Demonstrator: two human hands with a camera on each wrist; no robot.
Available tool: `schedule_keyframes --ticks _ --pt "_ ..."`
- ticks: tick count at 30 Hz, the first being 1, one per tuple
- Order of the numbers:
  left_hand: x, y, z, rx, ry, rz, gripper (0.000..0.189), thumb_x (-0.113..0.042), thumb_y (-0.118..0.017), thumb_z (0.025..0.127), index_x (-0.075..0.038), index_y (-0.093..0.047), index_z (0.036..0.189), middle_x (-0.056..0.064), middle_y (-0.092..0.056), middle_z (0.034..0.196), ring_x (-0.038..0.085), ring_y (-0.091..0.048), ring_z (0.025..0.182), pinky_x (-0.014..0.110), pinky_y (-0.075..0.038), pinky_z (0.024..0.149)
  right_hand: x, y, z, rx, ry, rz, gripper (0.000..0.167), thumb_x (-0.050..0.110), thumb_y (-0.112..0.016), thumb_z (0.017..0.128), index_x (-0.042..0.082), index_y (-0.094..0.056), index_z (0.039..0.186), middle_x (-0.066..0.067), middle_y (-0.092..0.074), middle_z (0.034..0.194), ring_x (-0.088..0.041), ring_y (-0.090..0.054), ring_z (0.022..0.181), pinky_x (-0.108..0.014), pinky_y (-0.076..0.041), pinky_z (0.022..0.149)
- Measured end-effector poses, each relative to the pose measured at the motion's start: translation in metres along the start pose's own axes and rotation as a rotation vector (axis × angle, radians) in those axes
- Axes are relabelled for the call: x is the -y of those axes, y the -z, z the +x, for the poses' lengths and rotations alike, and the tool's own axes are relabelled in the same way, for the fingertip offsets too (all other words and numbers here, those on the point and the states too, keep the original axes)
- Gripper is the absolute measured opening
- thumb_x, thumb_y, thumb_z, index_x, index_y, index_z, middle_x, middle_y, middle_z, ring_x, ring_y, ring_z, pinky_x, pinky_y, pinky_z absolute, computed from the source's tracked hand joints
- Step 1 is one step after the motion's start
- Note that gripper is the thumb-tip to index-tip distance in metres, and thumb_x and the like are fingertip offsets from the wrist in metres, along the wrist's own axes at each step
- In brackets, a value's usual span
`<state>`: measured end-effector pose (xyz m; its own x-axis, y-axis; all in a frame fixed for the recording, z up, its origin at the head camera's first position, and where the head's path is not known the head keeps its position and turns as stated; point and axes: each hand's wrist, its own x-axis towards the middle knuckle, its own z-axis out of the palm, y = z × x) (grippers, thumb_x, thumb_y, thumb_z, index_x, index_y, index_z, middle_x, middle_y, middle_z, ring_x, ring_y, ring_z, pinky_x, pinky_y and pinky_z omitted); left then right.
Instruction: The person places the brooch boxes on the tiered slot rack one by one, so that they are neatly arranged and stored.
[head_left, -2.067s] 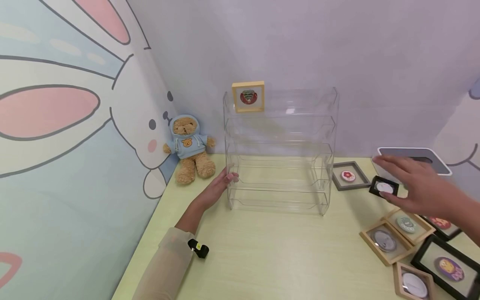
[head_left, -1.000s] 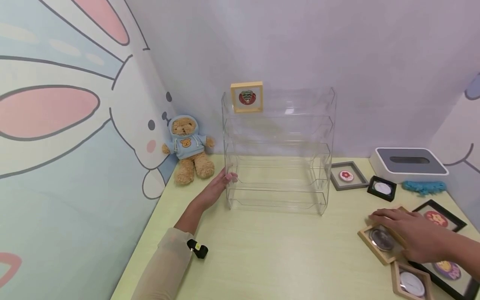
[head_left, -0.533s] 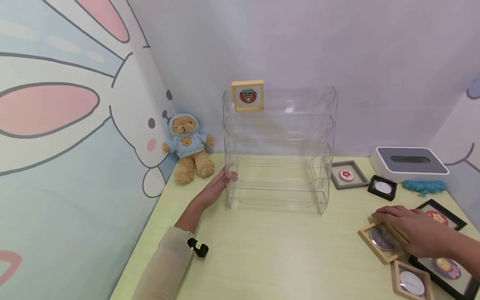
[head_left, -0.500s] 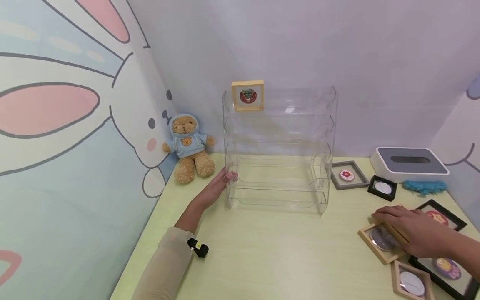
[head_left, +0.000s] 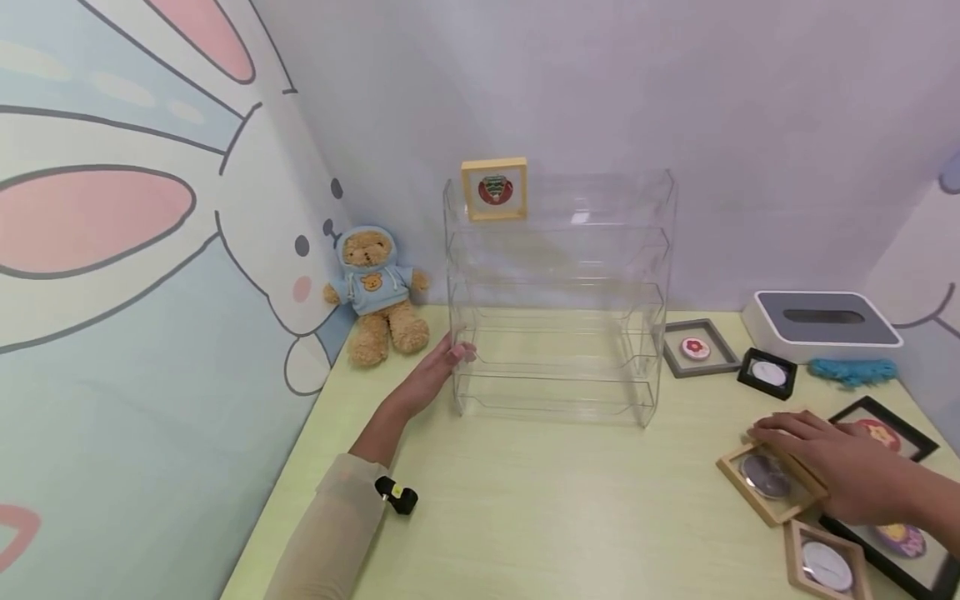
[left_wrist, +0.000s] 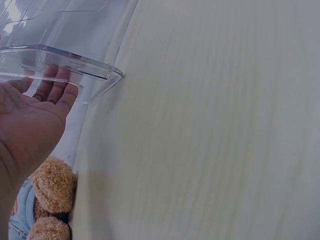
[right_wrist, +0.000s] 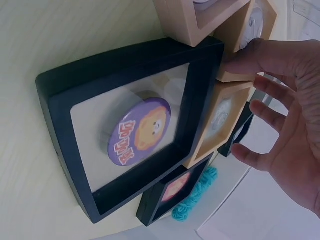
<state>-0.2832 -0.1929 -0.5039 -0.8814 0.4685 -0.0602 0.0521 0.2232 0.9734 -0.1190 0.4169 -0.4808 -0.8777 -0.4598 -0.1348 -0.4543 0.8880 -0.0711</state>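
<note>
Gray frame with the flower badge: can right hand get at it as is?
Likely yes. The gray frame lies flat with nothing on it. The rack and small black frame crowd its sides, but the top looks free. The right hand, by the wooden frames, would need to clear that black frame.

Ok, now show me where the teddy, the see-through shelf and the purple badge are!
Teddy point(head_left: 375, 290): head view, front of its blue hoodie.
See-through shelf point(head_left: 557, 295): head view, clear plastic near its middle.
Purple badge point(right_wrist: 140, 132): right wrist view, middle of its printed front.
</note>
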Motion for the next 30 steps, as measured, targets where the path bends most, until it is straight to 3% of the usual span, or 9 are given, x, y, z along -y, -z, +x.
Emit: schedule_keyframes --ticks 3,8,12,18,23,27,30 --pt "0.001 0.000 0.000 0.006 -0.006 0.003 0.081 -0.069 -0.042 0.113 -0.027 -0.016 0.178 0.018 -0.051 0.160 0.037 -0.042 0.158 0.063 -0.021 0.137 0.001 -0.004 0.000 -0.047 0.035 -0.015 0.100 0.005 -0.100 0.056 0.020 -0.066 0.149 -0.011 -0.063 0.151 -0.043 -0.054 0.137 -0.080 -0.053 0.097" --pt "0.002 0.000 0.001 0.014 -0.003 0.000 0.082 -0.068 -0.042 0.114 -0.026 -0.015 0.179 0.017 -0.049 0.162 0.036 -0.039 0.160 0.062 -0.019 0.138 0.001 -0.013 0.000 -0.129 0.072 -0.065 0.097 0.035 -0.107 0.057 0.022 -0.069 0.145 -0.008 -0.067 0.144 -0.038 -0.059 0.130 -0.076 -0.056 0.088" --pt "0.002 0.001 0.001 0.018 -0.002 -0.004 0.081 -0.068 -0.042 0.114 -0.027 -0.014 0.179 0.016 -0.048 0.162 0.036 -0.039 0.161 0.062 -0.018 0.138 0.002 -0.017 0.002 -0.181 0.076 -0.084 0.098 0.050 -0.106 0.056 0.022 -0.071 0.143 -0.004 -0.069 0.141 -0.036 -0.063 0.128 -0.077 -0.053 0.092" --pt "0.002 0.001 0.000 0.013 0.005 -0.007 0.083 -0.070 -0.042 0.113 -0.026 -0.014 0.178 0.015 -0.048 0.163 0.034 -0.038 0.162 0.062 -0.018 0.138 0.003 -0.016 0.009 -0.185 0.054 -0.039 0.097 0.056 -0.105 0.055 0.020 -0.071 0.138 -0.001 -0.070 0.136 -0.034 -0.066 0.124 -0.075 -0.048 0.100" --pt "0.002 0.001 -0.001 0.017 0.005 0.005 0.083 -0.068 -0.042 0.114 -0.025 -0.012 0.179 0.014 -0.048 0.164 0.035 -0.037 0.163 0.061 -0.018 0.139 0.004 -0.015 0.015 -0.266 0.086 -0.026 0.101 0.063 -0.106 0.053 0.015 -0.070 0.135 -0.001 -0.069 0.133 -0.031 -0.068 0.118 -0.068 -0.057 0.094" --pt "0.002 0.002 -0.001 0.021 0.011 0.000 0.082 -0.066 -0.042 0.115 -0.024 -0.011 0.179 0.015 -0.048 0.165 0.035 -0.036 0.164 0.061 -0.017 0.139 0.006 -0.013 0.020 -0.299 0.081 -0.002 0.106 0.061 -0.108 0.053 0.013 -0.067 0.138 -0.003 -0.066 0.136 -0.028 -0.070 0.115 -0.056 -0.064 0.089" --pt "0.002 0.002 -0.001 0.021 0.013 -0.006 0.083 -0.066 -0.042 0.115 -0.024 -0.012 0.179 0.015 -0.048 0.165 0.035 -0.036 0.164 0.061 -0.017 0.139 0.007 -0.007 0.022 -0.308 0.067 0.012 0.110 0.055 -0.109 0.053 0.011 -0.064 0.143 -0.009 -0.063 0.140 -0.033 -0.071 0.116 -0.056 -0.065 0.086"
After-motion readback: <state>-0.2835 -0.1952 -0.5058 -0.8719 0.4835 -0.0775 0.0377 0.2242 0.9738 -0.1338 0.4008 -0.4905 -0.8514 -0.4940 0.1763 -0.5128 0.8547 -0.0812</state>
